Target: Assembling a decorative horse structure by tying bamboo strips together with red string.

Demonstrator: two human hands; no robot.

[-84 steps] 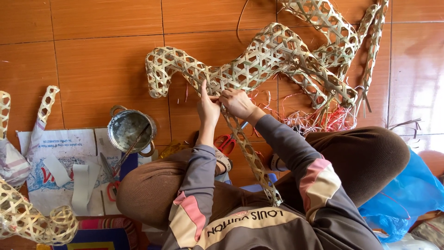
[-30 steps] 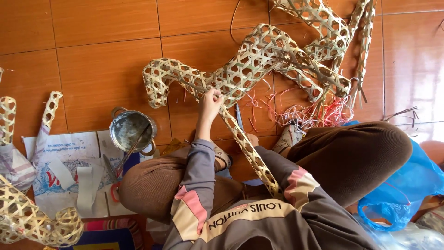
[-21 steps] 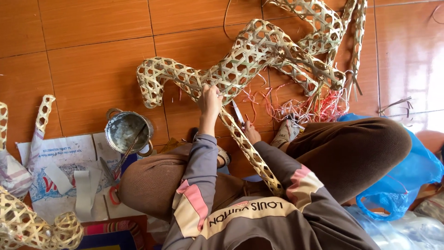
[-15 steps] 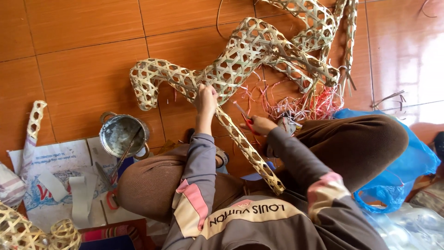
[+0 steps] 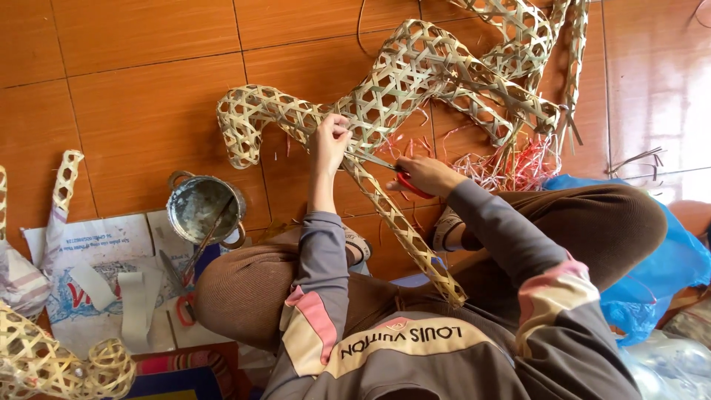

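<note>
A woven bamboo lattice frame [image 5: 415,74] with curved arms lies on the orange tiled floor and runs down across my lap. My left hand [image 5: 330,141] pinches a strip of the frame at the bend of one arm. My right hand [image 5: 426,175] grips red-handled scissors [image 5: 389,169]. The blades point left at the spot just beside my left fingers. A long lattice strip [image 5: 404,230] of the frame rests between my knees.
A metal pot [image 5: 204,210] with a brush in it stands to the left beside printed paper sheets [image 5: 89,252], white strips and a second pair of scissors [image 5: 181,296]. More woven bamboo pieces [image 5: 44,363] lie lower left. Red and white shreds [image 5: 511,164] and a blue plastic bag [image 5: 666,267] are to the right.
My right hand left the frame, dropped towards my right knee, and came back holding the red-handled scissors, blades now at the frame. My left hand kept its pinch on the lattice.
</note>
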